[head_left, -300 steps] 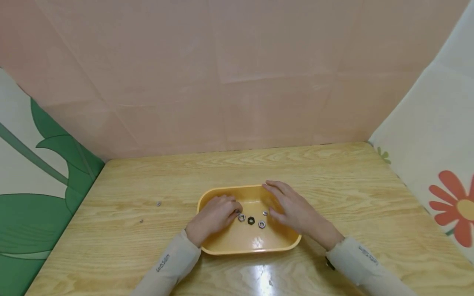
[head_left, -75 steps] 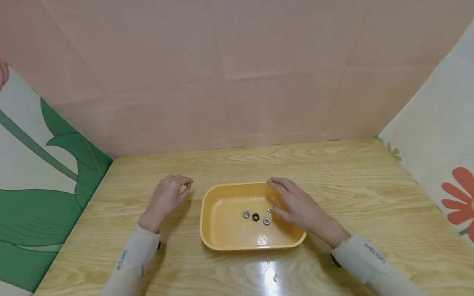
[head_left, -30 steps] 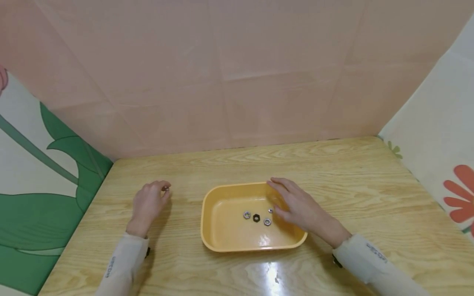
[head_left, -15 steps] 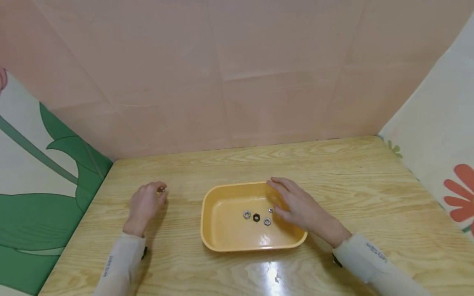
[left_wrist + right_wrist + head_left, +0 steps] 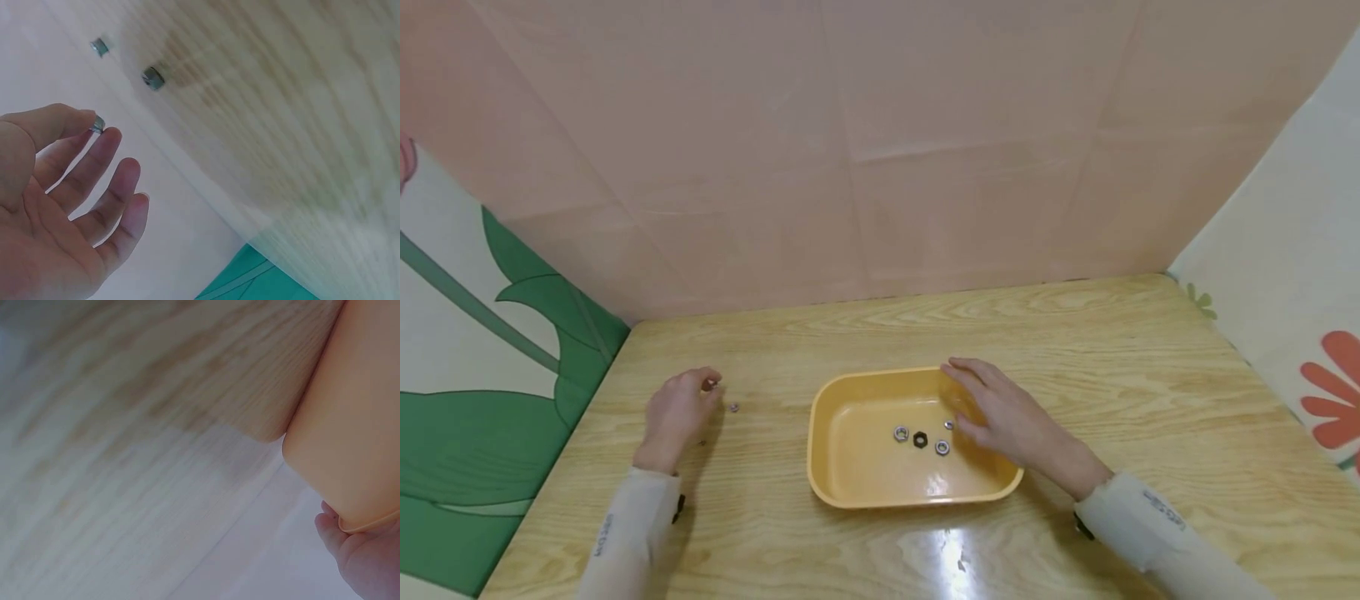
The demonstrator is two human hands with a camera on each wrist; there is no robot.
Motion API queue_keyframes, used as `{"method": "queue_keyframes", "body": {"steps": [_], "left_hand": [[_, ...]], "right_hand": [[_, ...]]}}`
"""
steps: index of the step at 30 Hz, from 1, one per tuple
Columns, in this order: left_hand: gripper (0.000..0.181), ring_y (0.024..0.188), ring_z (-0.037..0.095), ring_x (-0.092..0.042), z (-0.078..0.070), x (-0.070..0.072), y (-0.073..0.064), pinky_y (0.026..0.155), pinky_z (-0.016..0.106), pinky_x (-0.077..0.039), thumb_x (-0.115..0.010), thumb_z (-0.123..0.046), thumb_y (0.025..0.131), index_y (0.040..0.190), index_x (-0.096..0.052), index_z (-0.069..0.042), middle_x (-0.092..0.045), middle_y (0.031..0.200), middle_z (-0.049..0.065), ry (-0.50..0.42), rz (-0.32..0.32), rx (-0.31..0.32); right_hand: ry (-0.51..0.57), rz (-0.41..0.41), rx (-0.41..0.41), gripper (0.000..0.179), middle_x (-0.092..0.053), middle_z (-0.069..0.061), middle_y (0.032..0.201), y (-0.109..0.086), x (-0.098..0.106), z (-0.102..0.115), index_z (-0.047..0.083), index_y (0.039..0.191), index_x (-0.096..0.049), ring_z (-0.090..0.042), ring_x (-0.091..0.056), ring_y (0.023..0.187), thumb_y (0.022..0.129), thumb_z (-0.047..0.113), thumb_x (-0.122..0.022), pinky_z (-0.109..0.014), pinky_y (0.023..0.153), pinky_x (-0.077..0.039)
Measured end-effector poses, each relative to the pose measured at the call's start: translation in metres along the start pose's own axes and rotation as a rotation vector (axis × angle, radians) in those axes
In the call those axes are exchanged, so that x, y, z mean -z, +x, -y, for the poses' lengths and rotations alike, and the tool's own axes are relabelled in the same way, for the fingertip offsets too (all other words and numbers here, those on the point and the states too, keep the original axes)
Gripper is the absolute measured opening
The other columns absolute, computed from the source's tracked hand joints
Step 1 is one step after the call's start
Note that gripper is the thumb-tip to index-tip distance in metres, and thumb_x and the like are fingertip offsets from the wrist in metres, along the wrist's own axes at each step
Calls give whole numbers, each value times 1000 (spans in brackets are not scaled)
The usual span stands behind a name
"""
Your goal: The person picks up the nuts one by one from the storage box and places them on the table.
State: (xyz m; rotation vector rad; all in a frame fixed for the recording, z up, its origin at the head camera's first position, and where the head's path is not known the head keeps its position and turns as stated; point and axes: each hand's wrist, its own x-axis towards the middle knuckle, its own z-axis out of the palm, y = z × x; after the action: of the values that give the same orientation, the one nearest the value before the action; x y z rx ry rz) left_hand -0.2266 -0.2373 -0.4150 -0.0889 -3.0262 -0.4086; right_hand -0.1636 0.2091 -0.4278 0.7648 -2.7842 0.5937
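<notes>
My left hand (image 5: 676, 410) is over the table's left part and pinches a small metal nut (image 5: 98, 124) between thumb and index fingertip. Its other fingers spread loosely in the left wrist view. Two more small nuts lie close by on the table: one nut (image 5: 734, 407) to the right of the fingertips, another nut (image 5: 703, 442) nearer me. My right hand (image 5: 1011, 421) rests over the right rim of a yellow tray (image 5: 865, 492), fingers extended to the far edge and thumb inside. Several nuts, including a silver nut (image 5: 901, 433) and a black nut (image 5: 921, 439), lie in the tray.
The wooden table (image 5: 1075, 333) meets a pink wall covering (image 5: 850, 167) at the back. Printed panels with a green leaf (image 5: 460, 450) and a red flower (image 5: 1337, 383) stand at the sides.
My left hand has left the tray with a nut and then moved left over the table. Two nuts on the table, lately hidden by it, show again. The right hand stays on the rim.
</notes>
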Motion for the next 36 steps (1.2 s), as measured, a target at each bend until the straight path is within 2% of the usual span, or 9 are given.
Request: {"method": "queue_keyframes", "body": {"steps": [7,13,19,26,36], "left_hand": [[27,93,32,-68,9,-4,0,69,46,-53,-59,-20,98,118,-68,-6,-72,110,17,27,48,44],[25,87,30,-68,12,-8,-5,64,42,-53,-58,-18,98,116,-70,-6,-72,109,18,23,73,37],[22,88,29,-68,13,-9,-7,66,43,-54,-58,-16,97,113,-71,-7,-72,108,19,29,108,35],[22,91,31,-68,14,-9,-6,66,44,-54,-59,-12,96,114,-71,-7,-71,110,19,32,132,47],[24,92,34,-68,13,-8,-2,64,45,-54,-59,-7,93,114,-72,-8,-72,110,19,38,141,27]], "right_hand": [[0,4,0,71,-43,-20,150,-1,-1,0,0,147,-42,-37,-43,138,88,22,-73,-54,114,-37],[-13,2,3,70,-44,-20,149,-2,-2,1,1,146,-43,-37,-44,137,87,22,-74,-53,113,-38],[-20,1,3,70,-44,-19,150,-2,-2,2,1,147,-43,-36,-44,137,87,23,-74,-53,114,-38],[-20,-2,4,71,-44,-19,150,-2,-2,2,2,147,-43,-36,-44,138,87,23,-74,-52,114,-37],[-14,-10,0,70,-45,-19,149,-1,-1,1,1,146,-44,-36,-44,137,87,22,-74,-52,114,-37]]}}
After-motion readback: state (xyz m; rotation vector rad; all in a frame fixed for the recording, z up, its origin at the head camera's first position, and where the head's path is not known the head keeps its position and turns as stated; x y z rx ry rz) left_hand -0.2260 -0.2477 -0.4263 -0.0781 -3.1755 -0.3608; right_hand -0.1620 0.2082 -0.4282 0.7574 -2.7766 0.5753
